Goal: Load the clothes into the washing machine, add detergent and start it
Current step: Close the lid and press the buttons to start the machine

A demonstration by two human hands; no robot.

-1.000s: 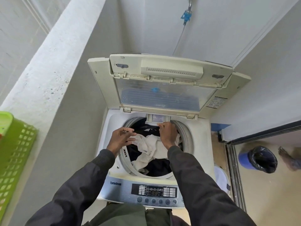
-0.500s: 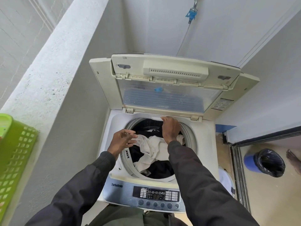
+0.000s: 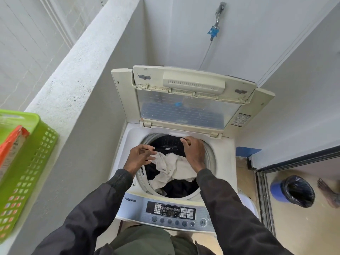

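Only clean read: "TurboDrum", dark letters on the washing machine front fascia, near left, just left of the control panel. The panel's display shows lit digits, too blurred to read. Sticker on the lid, right edge: illegible. Same for the print on the orange box in the green basket, left.

A speckled concrete ledge runs along the left and bears a green plastic basket at its near end. The washing machine stands just right of it. On the tan floor at the right sits a blue bin.
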